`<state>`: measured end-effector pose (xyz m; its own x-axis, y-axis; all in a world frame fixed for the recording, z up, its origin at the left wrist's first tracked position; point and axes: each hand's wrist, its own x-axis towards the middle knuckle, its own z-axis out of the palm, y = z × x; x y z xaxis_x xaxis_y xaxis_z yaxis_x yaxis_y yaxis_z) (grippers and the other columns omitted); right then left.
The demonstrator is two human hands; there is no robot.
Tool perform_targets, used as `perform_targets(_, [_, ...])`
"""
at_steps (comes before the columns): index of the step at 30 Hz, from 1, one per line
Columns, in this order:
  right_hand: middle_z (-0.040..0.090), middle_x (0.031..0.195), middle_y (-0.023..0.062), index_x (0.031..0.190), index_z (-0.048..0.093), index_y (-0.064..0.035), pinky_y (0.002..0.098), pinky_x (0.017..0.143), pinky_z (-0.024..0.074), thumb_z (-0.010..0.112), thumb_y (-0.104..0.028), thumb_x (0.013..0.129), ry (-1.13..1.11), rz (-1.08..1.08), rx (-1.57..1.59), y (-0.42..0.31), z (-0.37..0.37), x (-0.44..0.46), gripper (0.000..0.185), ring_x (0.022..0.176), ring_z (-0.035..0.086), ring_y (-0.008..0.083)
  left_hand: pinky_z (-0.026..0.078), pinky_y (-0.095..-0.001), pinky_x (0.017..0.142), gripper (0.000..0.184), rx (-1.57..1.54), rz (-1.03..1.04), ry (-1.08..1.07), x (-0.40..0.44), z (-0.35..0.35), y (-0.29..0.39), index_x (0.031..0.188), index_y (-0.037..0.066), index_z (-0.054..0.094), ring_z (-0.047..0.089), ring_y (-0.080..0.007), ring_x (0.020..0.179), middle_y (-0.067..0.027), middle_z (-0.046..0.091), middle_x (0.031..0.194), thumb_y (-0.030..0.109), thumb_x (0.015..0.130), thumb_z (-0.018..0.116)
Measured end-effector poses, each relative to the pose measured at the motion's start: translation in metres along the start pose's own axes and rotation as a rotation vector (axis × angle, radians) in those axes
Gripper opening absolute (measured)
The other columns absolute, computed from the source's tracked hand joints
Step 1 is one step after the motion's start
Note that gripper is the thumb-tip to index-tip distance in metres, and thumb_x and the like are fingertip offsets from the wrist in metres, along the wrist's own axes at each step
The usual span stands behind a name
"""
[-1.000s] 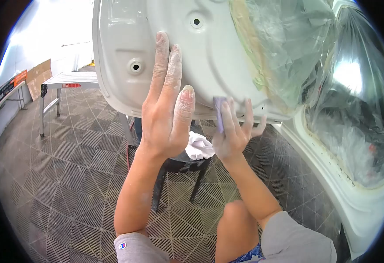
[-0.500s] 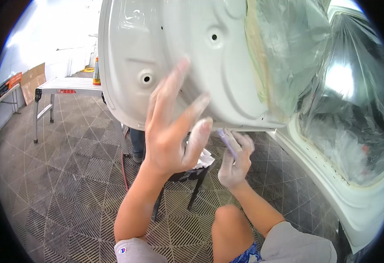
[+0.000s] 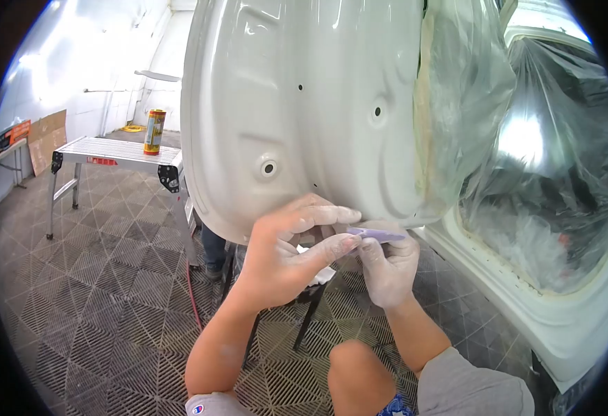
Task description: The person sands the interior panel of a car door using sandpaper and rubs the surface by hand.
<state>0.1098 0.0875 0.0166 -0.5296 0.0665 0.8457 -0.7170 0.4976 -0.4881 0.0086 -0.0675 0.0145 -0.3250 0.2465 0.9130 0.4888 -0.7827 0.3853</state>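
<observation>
A thin purple pad (image 3: 381, 235) lies between my two hands, just below the lower edge of a white car door panel (image 3: 248, 201). My right hand (image 3: 392, 269), coated in pale dust, grips the pad with thumb and fingers. The thumb and fingertips of my left hand (image 3: 290, 249) close on the pad's left end. Round holes dot the panel above, and plastic film (image 3: 467, 104) edged with greenish tape covers its right part.
A metal work platform (image 3: 120, 151) at left bears a yellow and red can (image 3: 154, 132). Below my hands stands a black stool (image 3: 307, 305) with white cloth (image 3: 323, 276). Another person's leg (image 3: 213, 248) shows behind. The film-covered car body (image 3: 526, 312) is at right.
My left hand has come down from in front of the panel to the pad. My right hand has moved down off the panel with the pad, now turned nearly level. The view has shifted.
</observation>
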Motion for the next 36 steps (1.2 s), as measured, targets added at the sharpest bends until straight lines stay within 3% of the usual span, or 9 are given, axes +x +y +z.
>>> perform_targets(2, [0.065, 0.092, 0.0084, 0.104, 0.062, 0.001, 0.029, 0.075, 0.0523, 0.064, -0.016, 0.101, -0.011, -0.177, -0.063, 0.003, -0.004, 0.006, 0.017, 0.084, 0.062, 0.0131, 0.053, -0.0262, 0.076, 0.019, -0.034, -0.051, -0.003, 0.0, 0.002, 0.003, 0.105, -0.006, 0.074, 0.067, -0.0136, 0.085, -0.011, 0.072, 0.094, 0.003, 0.088, 0.075])
perform_targets(7, [0.065, 0.091, 0.0094, 0.103, 0.061, 0.0016, 0.0296, 0.074, 0.0522, 0.063, -0.018, 0.101, -0.015, -0.158, 0.036, -0.009, -0.003, 0.006, 0.019, 0.082, 0.062, 0.0143, 0.053, -0.0268, 0.079, 0.019, 0.031, -0.158, -0.024, 0.001, 0.003, 0.012, 0.107, -0.007, 0.073, 0.067, -0.0142, 0.09, -0.0108, 0.072, 0.097, 0.004, 0.091, 0.073])
perform_targets(12, [0.071, 0.098, 0.0087, 0.103, 0.066, 0.0026, 0.0288, 0.076, 0.0551, 0.067, -0.008, 0.098, 0.032, 0.021, -0.033, -0.016, -0.011, 0.007, 0.012, 0.087, 0.065, 0.0124, 0.055, -0.0275, 0.079, 0.017, -0.01, -0.1, -0.038, 0.004, 0.009, 0.007, 0.104, -0.007, 0.073, 0.067, -0.0139, 0.09, -0.01, 0.07, 0.098, 0.004, 0.091, 0.072])
perform_targets(22, [0.072, 0.097, 0.0107, 0.104, 0.066, 0.0032, 0.0282, 0.081, 0.0552, 0.073, 0.0, 0.091, 0.029, -0.173, -0.221, -0.021, -0.017, 0.009, 0.016, 0.092, 0.068, 0.0144, 0.055, -0.0274, 0.075, 0.012, 0.267, -0.019, -0.019, 0.006, 0.02, 0.004, 0.101, -0.006, 0.072, 0.068, -0.0166, 0.086, -0.0116, 0.069, 0.093, 0.001, 0.091, 0.07])
perform_targets(24, [0.071, 0.093, 0.0115, 0.104, 0.066, 0.0025, 0.0275, 0.079, 0.0532, 0.075, 0.001, 0.089, 0.223, -0.344, -0.481, -0.019, -0.019, 0.017, 0.018, 0.089, 0.065, 0.0136, 0.054, -0.0272, 0.073, 0.011, 0.44, 0.229, 0.174, 0.009, 0.021, 0.001, 0.099, -0.006, 0.072, 0.067, -0.017, 0.081, -0.0132, 0.07, 0.091, -0.001, 0.09, 0.069])
perform_targets(28, [0.068, 0.088, 0.0082, 0.101, 0.067, 0.0008, 0.0273, 0.075, 0.0505, 0.077, 0.0, 0.087, 0.242, -0.54, -0.571, -0.005, -0.026, 0.032, 0.017, 0.08, 0.061, 0.0125, 0.053, -0.0319, 0.066, 0.012, 0.62, 0.541, 0.36, 0.014, 0.016, 0.004, 0.096, -0.002, 0.072, 0.064, -0.0201, 0.067, -0.0131, 0.069, 0.085, -0.002, 0.084, 0.071])
perform_targets(31, [0.065, 0.085, 0.0052, 0.093, 0.068, -0.0008, 0.0274, 0.072, 0.0487, 0.077, 0.0, 0.086, 0.335, -0.402, -0.522, -0.001, -0.013, 0.035, 0.012, 0.078, 0.059, 0.0125, 0.055, -0.0374, 0.073, 0.017, 0.972, 0.859, 0.536, 0.014, 0.001, 0.008, 0.095, 0.002, 0.073, 0.067, -0.0228, 0.075, -0.0131, 0.07, 0.088, -0.002, 0.079, 0.073])
perform_targets(33, [0.062, 0.081, 0.0038, 0.085, 0.067, -0.0029, 0.0291, 0.068, 0.0461, 0.079, -0.001, 0.083, 0.45, -0.493, -0.438, -0.004, -0.001, 0.052, 0.012, 0.077, 0.056, 0.0146, 0.054, -0.0434, 0.086, 0.02, 1.143, 1.023, 0.551, 0.015, -0.011, 0.004, 0.099, -0.008, 0.07, 0.066, -0.0341, 0.089, -0.0185, 0.07, 0.099, -0.003, 0.081, 0.065])
perform_targets(36, [0.059, 0.077, 0.0034, 0.081, 0.066, -0.0046, 0.0318, 0.065, 0.0416, 0.081, 0.0, 0.081, 0.494, -0.597, -0.645, -0.014, 0.012, 0.083, 0.015, 0.073, 0.052, 0.0174, 0.047, -0.05, 0.103, 0.029, 1.179, 0.897, 0.423, 0.013, -0.014, -0.004, 0.109, -0.004, 0.071, 0.066, -0.0381, 0.109, -0.0211, 0.069, 0.115, 0.005, 0.081, 0.069])
